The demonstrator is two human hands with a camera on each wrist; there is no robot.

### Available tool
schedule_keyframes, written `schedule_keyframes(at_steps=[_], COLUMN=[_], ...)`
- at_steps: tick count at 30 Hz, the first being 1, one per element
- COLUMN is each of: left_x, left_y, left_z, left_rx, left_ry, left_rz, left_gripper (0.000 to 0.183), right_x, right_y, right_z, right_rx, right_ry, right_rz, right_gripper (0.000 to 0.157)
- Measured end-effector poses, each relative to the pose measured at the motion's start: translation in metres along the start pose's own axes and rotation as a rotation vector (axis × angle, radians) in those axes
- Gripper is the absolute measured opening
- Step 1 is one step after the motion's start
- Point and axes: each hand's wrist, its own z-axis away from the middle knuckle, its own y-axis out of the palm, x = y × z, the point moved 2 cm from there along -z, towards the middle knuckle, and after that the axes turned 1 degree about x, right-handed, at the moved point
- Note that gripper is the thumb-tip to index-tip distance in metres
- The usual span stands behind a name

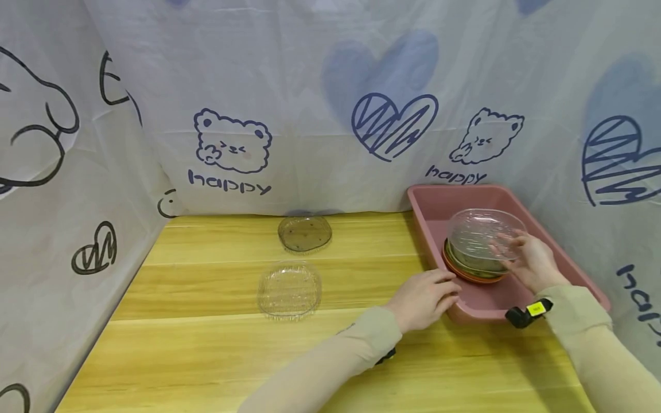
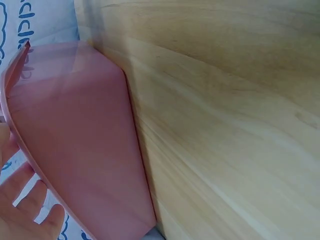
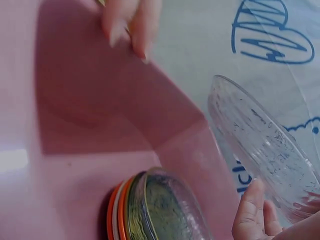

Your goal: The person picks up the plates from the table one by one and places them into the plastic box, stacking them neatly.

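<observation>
Head view, far to the left of the left fingers and round past both hands: a white cloth (image 1: 304, 160) with drawn hearts and bears. Nearer, to the left of the same fingers: a clear round dish (image 1: 289, 291) down on the yellow wooden table (image 1: 196, 355), and just beyond, farther from the fingers, a brown see-through dish (image 1: 304, 232). Next, the left hand (image 1: 420, 301) at the near left rim of a pink tub (image 1: 477, 312), with fingers loose, a bit bent and spread a little apart, not closed round anything. Past the left fingertips, down inside the tub: a stack of dishes (image 1: 467, 267), with orange, white and green edges in the right wrist view. Above the stack and apart from it, just left of the right fingers: a lifted clear dish (image 1: 480, 229), tipped over to one side. At its edge, the right hand (image 1: 534, 264), pinching with thumb and fingers almost together, only thin plastic between. Just below the right fingers, at the wrist: a black strap (image 1: 518, 317) with a yellow tag.
</observation>
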Motion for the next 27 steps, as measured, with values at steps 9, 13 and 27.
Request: schedule_keyframes(at_steps=[9, 13, 27], left_x=[-0.001, -0.001, 0.001], left_y=[-0.005, -0.007, -0.006], left_z=[-0.001, -0.002, -0.002], left_rx=[-0.013, -0.009, -0.02], left_ry=[0.011, 0.01, 0.013], left_rz=[-0.016, -0.01, 0.002], left_gripper=[0.039, 0.039, 0.039], right_x=[0.011, 0.014, 0.014], right_y=[-0.011, -0.018, -0.025], right_z=[-0.01, -0.017, -0.039], right_rx=[-0.06, -0.116, -0.152], right_ry=[0.017, 0.036, 0.078], right_rz=[0.054, 0.114, 0.304], right_gripper=[0.07, 0.072, 0.085])
